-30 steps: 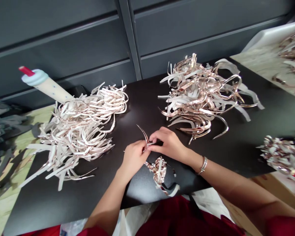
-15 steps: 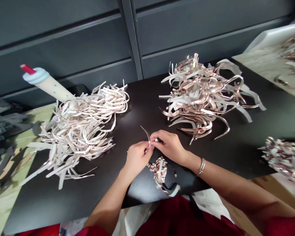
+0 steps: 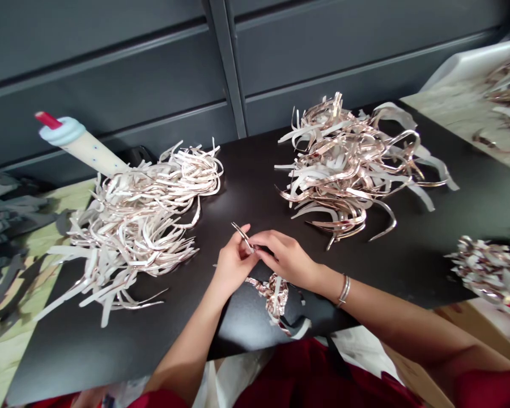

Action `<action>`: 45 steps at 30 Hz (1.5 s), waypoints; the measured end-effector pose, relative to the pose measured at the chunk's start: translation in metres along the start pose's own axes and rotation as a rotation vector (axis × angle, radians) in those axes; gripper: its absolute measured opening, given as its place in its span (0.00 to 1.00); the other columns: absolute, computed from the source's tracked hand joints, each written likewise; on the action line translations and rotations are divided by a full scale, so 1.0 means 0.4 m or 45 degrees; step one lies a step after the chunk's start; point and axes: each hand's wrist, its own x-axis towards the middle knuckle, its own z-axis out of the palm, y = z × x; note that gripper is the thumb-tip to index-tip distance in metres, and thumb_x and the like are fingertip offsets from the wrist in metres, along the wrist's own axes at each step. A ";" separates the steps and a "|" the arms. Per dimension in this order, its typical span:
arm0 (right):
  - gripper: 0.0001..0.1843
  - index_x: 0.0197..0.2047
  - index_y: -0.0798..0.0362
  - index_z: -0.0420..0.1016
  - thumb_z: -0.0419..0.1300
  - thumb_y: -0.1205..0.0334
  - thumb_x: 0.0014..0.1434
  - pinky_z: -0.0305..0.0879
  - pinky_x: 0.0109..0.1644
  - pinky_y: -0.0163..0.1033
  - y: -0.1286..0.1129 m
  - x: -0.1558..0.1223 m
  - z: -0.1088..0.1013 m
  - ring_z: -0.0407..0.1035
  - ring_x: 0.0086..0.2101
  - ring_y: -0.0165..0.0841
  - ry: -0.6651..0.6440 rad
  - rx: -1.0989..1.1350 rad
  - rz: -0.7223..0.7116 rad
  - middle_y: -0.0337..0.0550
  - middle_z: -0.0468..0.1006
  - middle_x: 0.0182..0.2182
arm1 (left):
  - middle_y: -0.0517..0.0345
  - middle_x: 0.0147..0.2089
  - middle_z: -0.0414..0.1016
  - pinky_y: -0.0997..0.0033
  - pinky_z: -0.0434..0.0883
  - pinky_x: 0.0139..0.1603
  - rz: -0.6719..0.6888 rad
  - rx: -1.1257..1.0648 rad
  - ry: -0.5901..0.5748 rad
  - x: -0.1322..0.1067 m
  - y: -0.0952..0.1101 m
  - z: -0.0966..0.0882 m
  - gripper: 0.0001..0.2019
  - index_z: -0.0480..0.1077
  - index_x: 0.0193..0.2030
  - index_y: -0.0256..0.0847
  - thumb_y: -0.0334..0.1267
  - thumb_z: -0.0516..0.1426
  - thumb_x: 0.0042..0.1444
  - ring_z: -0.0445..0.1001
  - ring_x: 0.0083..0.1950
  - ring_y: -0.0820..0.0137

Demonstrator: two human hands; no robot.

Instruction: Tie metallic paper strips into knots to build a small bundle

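My left hand (image 3: 233,265) and my right hand (image 3: 285,258) meet over the middle of the dark table. Between their fingertips is a thin shiny rose-gold strip (image 3: 242,235), its free end pointing up and away from me. The pinched part of the strip is mostly hidden. Just below my right hand lies a small crumpled clump of rose-gold and white foil (image 3: 277,297), with a curled tail toward the table's near edge. A wide heap of whitish strips (image 3: 140,215) is to the left of my hands, and a looser heap of rose-gold and white strips (image 3: 352,164) is beyond them to the right.
A pale cup with a light-blue lid and red straw (image 3: 89,147) leans behind the left heap. Crinkled foil pieces (image 3: 488,272) gather at the right edge. Dark grey panels (image 3: 153,73) rise behind the black table (image 3: 246,175). Dark strips (image 3: 17,215) lie far left on a pale surface.
The strip now leans further left, with more of it showing above my fingers. My left fingers have opened out slightly, and my right fingers have shifted a little left and down.
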 end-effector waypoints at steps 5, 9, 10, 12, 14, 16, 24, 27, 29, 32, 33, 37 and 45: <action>0.18 0.52 0.50 0.64 0.47 0.74 0.61 0.72 0.47 0.40 -0.004 0.007 -0.014 0.72 0.44 0.34 -0.015 0.057 -0.009 0.46 0.75 0.45 | 0.65 0.28 0.70 0.75 0.67 0.36 -0.044 -0.246 -0.090 0.001 0.001 -0.007 0.30 0.62 0.57 0.36 0.29 0.61 0.45 0.70 0.29 0.76; 0.21 0.53 0.51 0.62 0.44 0.77 0.59 0.72 0.49 0.36 -0.005 0.020 -0.049 0.72 0.47 0.30 -0.028 0.117 0.089 0.47 0.71 0.50 | 0.57 0.32 0.76 0.69 0.68 0.43 -0.031 -0.377 -0.324 0.002 0.015 -0.018 0.24 0.65 0.53 0.35 0.31 0.61 0.47 0.75 0.35 0.70; 0.22 0.54 0.51 0.61 0.44 0.77 0.59 0.71 0.49 0.36 -0.004 0.022 -0.055 0.71 0.48 0.30 -0.056 0.125 0.086 0.48 0.70 0.51 | 0.58 0.31 0.76 0.69 0.68 0.42 -0.032 -0.398 -0.341 0.003 0.017 -0.019 0.22 0.66 0.51 0.35 0.32 0.62 0.47 0.75 0.34 0.71; 0.22 0.55 0.53 0.59 0.45 0.77 0.59 0.71 0.51 0.38 -0.002 0.023 -0.056 0.70 0.50 0.32 -0.106 0.143 0.033 0.51 0.69 0.52 | 0.60 0.28 0.74 0.71 0.69 0.40 -0.040 -0.401 -0.295 0.006 0.016 -0.017 0.19 0.67 0.48 0.35 0.35 0.62 0.48 0.74 0.31 0.72; 0.24 0.57 0.53 0.57 0.45 0.76 0.59 0.70 0.53 0.42 0.000 0.021 -0.047 0.68 0.52 0.34 -0.140 0.164 -0.022 0.51 0.70 0.51 | 0.60 0.29 0.73 0.70 0.70 0.38 -0.045 -0.383 -0.203 0.010 0.009 -0.012 0.17 0.68 0.47 0.35 0.37 0.62 0.50 0.74 0.31 0.71; 0.27 0.58 0.53 0.55 0.44 0.79 0.56 0.69 0.54 0.44 0.002 0.018 -0.038 0.68 0.52 0.34 -0.167 0.174 -0.042 0.51 0.70 0.52 | 0.58 0.32 0.74 0.69 0.70 0.41 -0.044 -0.375 -0.129 0.013 0.001 -0.008 0.19 0.67 0.49 0.36 0.36 0.61 0.50 0.76 0.34 0.70; 0.34 0.58 0.53 0.57 0.42 0.83 0.50 0.72 0.48 0.40 0.011 0.014 -0.060 0.69 0.50 0.32 -0.208 0.216 0.068 0.50 0.69 0.53 | 0.59 0.31 0.73 0.71 0.69 0.39 -0.043 -0.327 -0.183 0.014 0.006 -0.022 0.15 0.71 0.45 0.37 0.34 0.60 0.48 0.73 0.32 0.73; 0.34 0.58 0.53 0.56 0.42 0.83 0.49 0.72 0.47 0.39 0.009 0.015 -0.060 0.68 0.51 0.32 -0.233 0.216 0.057 0.51 0.69 0.53 | 0.61 0.28 0.70 0.74 0.67 0.33 0.024 -0.090 -0.116 0.014 0.011 -0.023 0.10 0.72 0.41 0.37 0.37 0.58 0.52 0.70 0.27 0.75; 0.33 0.58 0.55 0.56 0.42 0.82 0.49 0.73 0.46 0.41 0.007 0.014 -0.054 0.68 0.51 0.35 -0.251 0.196 0.031 0.53 0.69 0.53 | 0.63 0.24 0.68 0.75 0.65 0.31 0.089 0.104 -0.040 0.013 0.013 -0.021 0.09 0.72 0.36 0.37 0.39 0.54 0.57 0.67 0.24 0.76; 0.32 0.57 0.55 0.58 0.42 0.82 0.48 0.73 0.45 0.42 0.006 0.013 -0.050 0.67 0.51 0.37 -0.251 0.167 0.023 0.54 0.70 0.52 | 0.64 0.20 0.66 0.75 0.64 0.32 0.156 0.251 0.003 0.009 0.014 -0.021 0.14 0.70 0.30 0.38 0.41 0.50 0.61 0.67 0.23 0.75; 0.32 0.57 0.54 0.58 0.42 0.82 0.48 0.72 0.45 0.42 0.007 0.014 -0.052 0.67 0.51 0.36 -0.242 0.163 0.018 0.53 0.70 0.52 | 0.64 0.19 0.66 0.74 0.64 0.32 0.165 0.271 0.003 0.008 0.013 -0.021 0.15 0.70 0.28 0.38 0.42 0.49 0.61 0.67 0.23 0.75; 0.30 0.54 0.54 0.59 0.42 0.82 0.48 0.70 0.48 0.40 0.016 0.020 -0.074 0.69 0.50 0.33 -0.195 0.157 0.034 0.50 0.72 0.49 | 0.64 0.21 0.66 0.75 0.64 0.27 0.170 0.283 0.024 0.008 0.013 -0.025 0.14 0.72 0.34 0.38 0.41 0.48 0.62 0.65 0.20 0.76; 0.27 0.47 0.52 0.60 0.42 0.81 0.45 0.69 0.47 0.41 0.074 0.037 -0.161 0.75 0.43 0.32 0.027 0.220 0.308 0.41 0.81 0.38 | 0.56 0.31 0.73 0.73 0.67 0.36 0.822 1.138 0.255 -0.002 0.006 -0.064 0.20 0.73 0.46 0.40 0.23 0.45 0.56 0.71 0.32 0.71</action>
